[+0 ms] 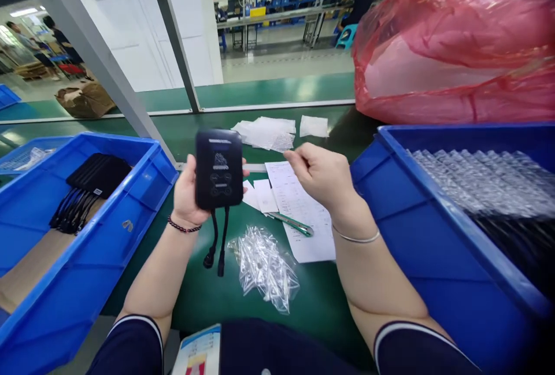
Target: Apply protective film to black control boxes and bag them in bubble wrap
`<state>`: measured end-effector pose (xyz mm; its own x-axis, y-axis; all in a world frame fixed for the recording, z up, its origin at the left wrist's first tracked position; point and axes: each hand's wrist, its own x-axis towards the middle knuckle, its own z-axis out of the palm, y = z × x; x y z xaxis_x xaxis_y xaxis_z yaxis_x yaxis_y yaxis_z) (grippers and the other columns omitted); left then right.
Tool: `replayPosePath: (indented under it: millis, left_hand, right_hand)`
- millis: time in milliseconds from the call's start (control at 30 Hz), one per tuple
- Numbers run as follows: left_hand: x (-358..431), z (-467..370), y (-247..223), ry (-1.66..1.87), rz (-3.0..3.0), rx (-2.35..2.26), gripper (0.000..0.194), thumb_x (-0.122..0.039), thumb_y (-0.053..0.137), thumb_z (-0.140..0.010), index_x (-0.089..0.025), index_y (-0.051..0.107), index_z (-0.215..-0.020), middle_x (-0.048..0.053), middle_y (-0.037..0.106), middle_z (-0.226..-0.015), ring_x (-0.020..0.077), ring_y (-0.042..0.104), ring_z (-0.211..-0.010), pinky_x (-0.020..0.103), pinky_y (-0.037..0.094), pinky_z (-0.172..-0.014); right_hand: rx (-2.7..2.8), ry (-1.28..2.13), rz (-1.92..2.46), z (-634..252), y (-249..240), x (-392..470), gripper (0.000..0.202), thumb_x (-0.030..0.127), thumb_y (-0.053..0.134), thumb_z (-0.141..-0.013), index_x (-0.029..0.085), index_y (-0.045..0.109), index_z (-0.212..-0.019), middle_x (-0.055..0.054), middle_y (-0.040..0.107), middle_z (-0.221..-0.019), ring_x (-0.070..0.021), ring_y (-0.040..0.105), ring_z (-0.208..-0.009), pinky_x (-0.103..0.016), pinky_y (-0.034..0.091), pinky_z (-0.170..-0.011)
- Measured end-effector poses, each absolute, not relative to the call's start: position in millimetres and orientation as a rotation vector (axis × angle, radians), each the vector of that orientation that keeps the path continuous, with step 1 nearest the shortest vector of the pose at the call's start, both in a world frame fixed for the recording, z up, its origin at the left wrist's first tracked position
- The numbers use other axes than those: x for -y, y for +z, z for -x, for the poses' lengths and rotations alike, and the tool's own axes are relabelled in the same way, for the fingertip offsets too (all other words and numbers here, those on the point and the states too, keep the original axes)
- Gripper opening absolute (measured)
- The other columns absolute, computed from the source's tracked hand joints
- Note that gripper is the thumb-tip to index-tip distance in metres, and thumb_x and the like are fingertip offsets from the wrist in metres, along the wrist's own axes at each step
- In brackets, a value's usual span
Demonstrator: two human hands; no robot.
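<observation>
My left hand [186, 190] is wrapped round a black box-shaped device [219, 168] with printed markings; two short black cables hang from its lower edge. My right hand [318, 174] is closed in a pinch above a printed sheet [303, 219]; whatever its fingertips hold, if anything, is too small to make out. A green cutter knife [295, 225] lies on the sheet. Small white cards [263, 195] are beside it. Clear plastic packets [266, 268] lie in a pile on the green table [199, 300]. White bubble-like pouches [269, 132] are spread farther back.
A blue bin [143, 207] at left holds black devices with cables [97, 175]. Another blue bin [390, 213] at right holds bubble-wrapped items [485, 181]. Behind it sits a pink plastic bag [459, 57]. Metal posts [173, 34] rise at the table's back left.
</observation>
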<state>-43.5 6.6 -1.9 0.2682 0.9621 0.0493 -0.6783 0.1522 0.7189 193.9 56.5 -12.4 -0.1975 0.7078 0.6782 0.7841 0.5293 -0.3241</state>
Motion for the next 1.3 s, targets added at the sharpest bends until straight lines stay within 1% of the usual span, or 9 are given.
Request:
replayPosePath:
  millis: [33, 133, 233, 333, 500, 767, 1000, 1167, 1300]
  left_hand:
    - [-5.6, 46.0, 1.5, 1.287, -0.732, -0.521, 0.069, -0.060, 0.018, -0.096, -0.012, 0.052, -0.133, 0.020, 0.061, -0.124, 0.0355, 0.062, -0.110, 0.053, 0.055, -0.084]
    - [-1.8, 53.1, 11.0, 1.408, -0.728, -0.646, 0.068, -0.061, 0.021, -0.096, -0.012, 0.051, -0.133, 0.018, 0.063, -0.120, 0.0345, 0.063, -0.108, 0.051, 0.056, -0.083]
    - [1.6, 58.1, 16.6, 1.452, -0.676, -0.651, 0.068, -0.059, 0.020, -0.096, -0.010, 0.054, -0.129, 0.018, 0.066, -0.112, 0.0333, 0.065, -0.103, 0.050, 0.057, -0.080]
    - [0.9, 63.4, 19.0, 1.418, -0.646, -0.581, 0.066, -0.057, 0.020, -0.097, -0.010, 0.055, -0.128, 0.017, 0.066, -0.110, 0.0323, 0.065, -0.102, 0.049, 0.056, -0.082]
    - [5.9, 67.1, 25.6, 1.489, -0.644, -0.585, 0.067, -0.058, 0.021, -0.097, -0.009, 0.054, -0.129, 0.017, 0.066, -0.111, 0.0320, 0.065, -0.103, 0.046, 0.057, -0.081]
    - [10.5, 68.7, 30.4, 1.471, -0.689, -0.591, 0.067, -0.057, 0.017, -0.098, -0.011, 0.048, -0.135, 0.018, 0.066, -0.112, 0.0344, 0.065, -0.103, 0.048, 0.057, -0.078]
    - [11.9, 72.5, 30.2, 1.499, -0.762, -0.599, 0.066, -0.058, 0.017, -0.097, -0.013, 0.053, -0.129, 0.016, 0.063, -0.116, 0.0337, 0.062, -0.108, 0.047, 0.057, -0.080]
    - [12.1, 70.7, 31.8, 1.499, -0.743, -0.610, 0.064, -0.057, 0.020, -0.097, -0.013, 0.054, -0.128, 0.017, 0.064, -0.114, 0.0344, 0.063, -0.105, 0.047, 0.058, -0.078]
    - [11.2, 70.5, 32.5, 1.503, -0.693, -0.602, 0.067, -0.057, 0.016, -0.097, -0.013, 0.051, -0.133, 0.017, 0.064, -0.113, 0.0339, 0.063, -0.108, 0.049, 0.055, -0.083]
  right_hand:
    - [2.036, -0.132, 1.219, -192.4, -13.3, -57.1, 0.017, 0.028, 0.052, -0.091, 0.018, 0.066, -0.092, -0.007, 0.070, -0.085, -0.0209, 0.065, -0.077, -0.033, 0.048, -0.070]
    - [2.317, -0.086, 1.176, -187.8, -14.5, -58.2, 0.036, 0.016, 0.050, -0.087, 0.020, 0.057, -0.122, -0.010, 0.065, -0.118, -0.0259, 0.061, -0.104, -0.041, 0.045, -0.088]
    - [2.427, 0.060, 1.290, -177.9, -15.3, -57.5, 0.024, 0.028, 0.045, -0.093, 0.019, 0.066, -0.101, -0.008, 0.070, -0.087, -0.0237, 0.066, -0.081, -0.034, 0.046, -0.070]
    - [2.558, 0.158, 1.472, -166.2, -27.0, -59.5, 0.034, 0.044, 0.045, -0.094, 0.021, 0.067, -0.081, -0.006, 0.068, -0.069, -0.0225, 0.064, -0.066, -0.030, 0.041, -0.057]
    - [2.899, 0.350, 1.388, -161.6, -74.2, -56.2, 0.029, 0.032, 0.070, -0.080, 0.020, 0.068, -0.106, -0.011, 0.069, -0.112, -0.0307, 0.063, -0.102, -0.035, 0.050, -0.075]
    - [2.779, 0.400, 1.370, -157.2, -107.5, -51.4, 0.045, 0.039, 0.050, -0.095, 0.015, 0.053, -0.133, -0.015, 0.047, -0.144, -0.0290, 0.046, -0.130, -0.043, 0.041, -0.106]
    - [2.646, 0.430, 1.762, -177.7, -104.9, -37.4, 0.029, 0.035, 0.062, -0.086, 0.015, 0.060, -0.106, -0.014, 0.065, -0.104, -0.0286, 0.062, -0.093, -0.036, 0.049, -0.070]
    - [2.626, 0.509, 1.757, -186.8, -104.3, -26.6, 0.014, 0.023, 0.055, -0.088, 0.017, 0.061, -0.099, -0.009, 0.065, -0.099, -0.0232, 0.063, -0.087, -0.030, 0.046, -0.069]
    - [2.520, 0.477, 1.799, -185.7, -102.8, -19.7, 0.020, 0.025, 0.043, -0.095, 0.015, 0.057, -0.104, -0.012, 0.061, -0.102, -0.0212, 0.062, -0.086, -0.030, 0.046, -0.072]
